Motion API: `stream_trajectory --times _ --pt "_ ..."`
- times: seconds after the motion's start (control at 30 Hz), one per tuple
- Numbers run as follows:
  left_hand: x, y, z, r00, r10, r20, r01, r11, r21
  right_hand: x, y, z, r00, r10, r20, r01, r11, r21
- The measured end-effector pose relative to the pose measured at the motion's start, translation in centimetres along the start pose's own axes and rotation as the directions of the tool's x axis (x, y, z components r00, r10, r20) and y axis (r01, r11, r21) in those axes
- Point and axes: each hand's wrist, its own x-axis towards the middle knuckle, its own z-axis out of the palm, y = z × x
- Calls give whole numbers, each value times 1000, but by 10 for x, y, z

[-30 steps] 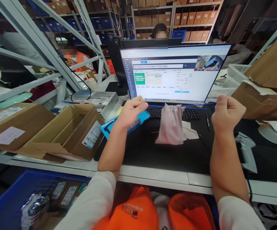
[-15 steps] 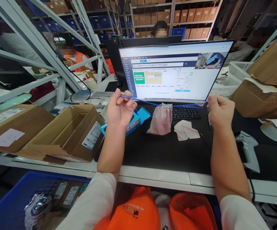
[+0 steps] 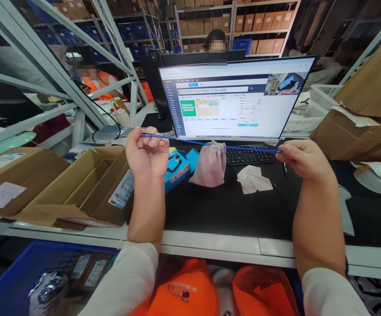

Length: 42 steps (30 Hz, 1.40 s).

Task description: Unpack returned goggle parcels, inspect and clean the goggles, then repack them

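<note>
A pale pinkish drawstring pouch (image 3: 209, 166) hangs at or just above the black mat, its neck gathered closed; I cannot tell whether its base touches. Its blue drawstring (image 3: 253, 149) runs taut out to both sides. My left hand (image 3: 147, 152) is closed around the left end of the cord, palm toward me. Pinched in the fingers of my right hand (image 3: 304, 158) is the other end. Behind my left wrist lies a blue printed box (image 3: 177, 169), partly hidden. A creased piece of off-white paper (image 3: 254, 179) rests to the pouch's right.
A monitor (image 3: 223, 105) and a black keyboard (image 3: 248, 156) stand behind the pouch. Open cardboard boxes (image 3: 75, 184) line the left side. Past my right forearm is a partly hidden grey-white device (image 3: 346, 210). Two people sit beyond the desk.
My hands have moved farther apart, the left one leftward, pulling the drawstring tighter. The pouch has shifted slightly left and its neck looks more tightly gathered. The view has shifted a little.
</note>
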Motion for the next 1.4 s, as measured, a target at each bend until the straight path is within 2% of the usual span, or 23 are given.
stream_trajectory --times 0.07,0.13,0.23,0.33,0.4,0.47,0.5,0.6,0.63,0.67,0.73,0.8,0.87,0.9,0.93,0.97,1.03,1.1,1.13,1.2,1.27,1.33,1.4 --pt "-5 -6 4 999 -40 17 38 997 72 -1 -6 -3 997 36 69 -27 992 -124" --pt "-12 -17 7 992 -83 96 66 983 173 -1 -12 2 988 95 121 -55 952 -301" --pt "-25 -40 10 952 -109 286 13 948 317 -1 -16 32 978 112 178 -6 861 -508" --pt "-37 -63 10 895 -159 418 -53 890 452 -7 -20 79 965 -25 260 176 799 -575" --pt "-45 -73 10 858 -202 472 -91 846 525 -14 -24 107 916 -82 393 294 804 -517" --pt "-51 -77 12 804 -237 546 -143 813 564 -21 -30 129 864 -46 501 331 802 -497" --pt "-53 -76 13 770 -249 588 -179 800 573 -24 -33 136 856 -1 516 322 783 -533" --pt "-49 -70 13 666 -246 704 -327 753 572 -27 -38 146 877 82 474 292 693 -659" --pt "-44 -69 10 659 -217 721 -375 736 564 -26 -38 145 880 88 466 288 681 -674" --pt "-37 -70 6 678 -172 714 -411 716 564 -23 -38 142 880 99 464 281 680 -678" --pt "-22 -80 -7 763 -99 639 -453 624 637 -17 -36 129 879 144 454 241 687 -685" --pt "-12 -97 -26 815 -114 568 -485 404 776 -11 -29 107 896 183 404 172 695 -698" --pt "-12 -115 -47 819 -223 529 -520 104 848 -9 -15 78 936 174 306 87 729 -679" --pt "-15 -123 -58 818 -280 503 -528 -17 849 -11 -6 63 958 160 237 33 760 -649" --pt "-20 -128 -67 818 -321 477 -529 -93 844 -15 4 47 975 152 160 -26 798 -602" --pt "-26 -132 -75 813 -351 465 -532 -125 837 -21 15 33 985 152 76 -87 836 -541" --pt "-38 -135 -87 775 -402 488 -561 -79 824 -37 37 11 981 148 -126 -186 901 -393" --pt "-50 -137 -94 731 -422 536 -576 41 817 -56 55 4 932 125 -341 -210 951 -226" --pt "-55 -138 -97 732 -407 545 -562 92 822 -64 61 5 894 121 -431 -193 973 -127" --pt "-62 -143 -103 793 -327 513 -497 140 857 -77 70 17 822 131 -554 -92 991 98" --pt "-68 -149 -109 865 -232 445 -425 132 895 -83 75 35 784 142 -604 57 953 299" --pt "-73 -154 -115 895 -206 396 -377 126 918 -87 76 51 788 133 -601 158 900 406" --pt "-78 -155 -119 882 -263 392 -364 148 919 -91 76 62 806 123 -579 184 878 442"
